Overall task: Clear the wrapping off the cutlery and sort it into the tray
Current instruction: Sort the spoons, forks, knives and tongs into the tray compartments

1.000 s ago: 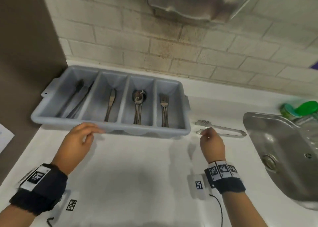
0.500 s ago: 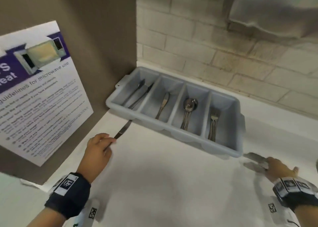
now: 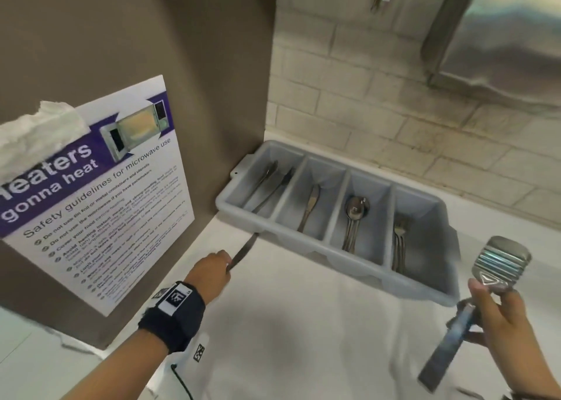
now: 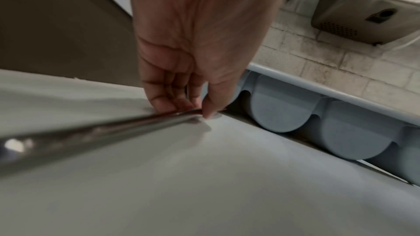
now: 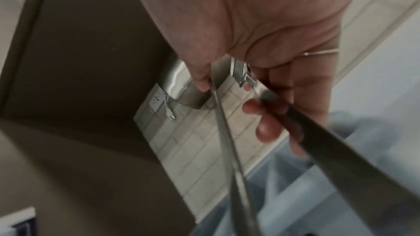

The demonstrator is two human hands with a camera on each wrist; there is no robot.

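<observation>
A grey four-compartment cutlery tray (image 3: 349,260) stands on the white counter against the brick wall. Its compartments hold long utensils, a knife, spoons and forks, from left to right. My left hand (image 3: 227,266) pinches a table knife (image 3: 243,252) low on the counter at the tray's front left corner. In the left wrist view the knife (image 4: 90,132) runs back from my fingertips (image 4: 204,110) beside the tray's scalloped base (image 4: 279,114). My right hand (image 3: 488,296) grips metal tongs (image 3: 501,263) raised in front of the tray's right end. Both tong arms (image 5: 227,141) show in the right wrist view.
A brown cabinet side with a microwave safety poster (image 3: 106,202) walls off the left. A crumpled white paper towel (image 3: 39,129) shows at the poster's top left. A steel dispenser (image 3: 501,41) hangs on the wall at upper right. White counter (image 3: 303,323) lies between my hands.
The view has swung left. My left hand drew a knife out from the tray's front edge and still holds it. My right hand took the tongs off the counter and lifted them.
</observation>
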